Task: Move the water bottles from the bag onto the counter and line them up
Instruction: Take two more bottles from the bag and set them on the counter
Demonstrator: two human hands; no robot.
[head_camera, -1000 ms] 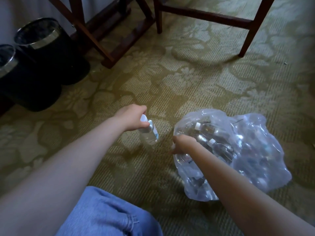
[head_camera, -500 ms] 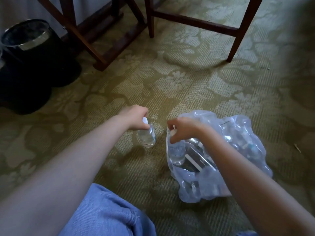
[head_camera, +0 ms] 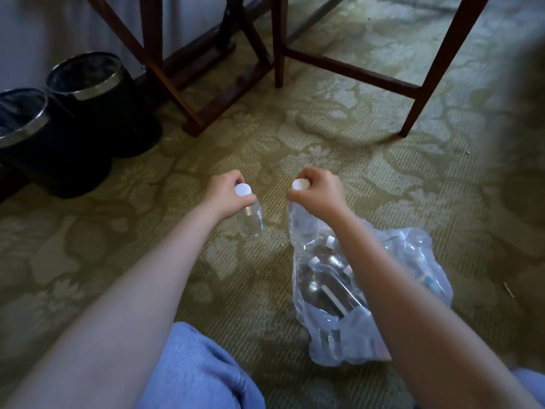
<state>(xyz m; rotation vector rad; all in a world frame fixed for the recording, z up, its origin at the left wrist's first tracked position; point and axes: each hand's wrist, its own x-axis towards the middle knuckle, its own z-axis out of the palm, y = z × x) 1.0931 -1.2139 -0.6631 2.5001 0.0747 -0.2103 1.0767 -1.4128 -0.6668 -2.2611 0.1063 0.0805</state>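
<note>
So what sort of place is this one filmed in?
Likely a hotel room, seen from the floor: patterned green carpet, two black waste bins, and a crossed-leg wooden rack beside chair legs.

The left bottle (head_camera: 250, 221) neighbours the right bottle (head_camera: 300, 224), bag (head_camera: 413, 278) nearer (bins (head_camera: 118, 113) leftmost).

I could not see either bottle's neck: the left hand (head_camera: 228, 193) covered it on the left bottle (head_camera: 250, 221), the right hand (head_camera: 318, 191) on the right bottle (head_camera: 300, 225), whose base was lost against the plastic bag (head_camera: 413, 261). The bottles (head_camera: 324, 287) inside that bag were a glare-smeared jumble, partly behind the right forearm (head_camera: 398, 290), and I could not count them. The nearer black bin (head_camera: 59, 169) ran off the left edge, the wooden legs (head_camera: 442, 63) off the top, and a dark blur (head_camera: 528, 143) filled the right edge.
</note>
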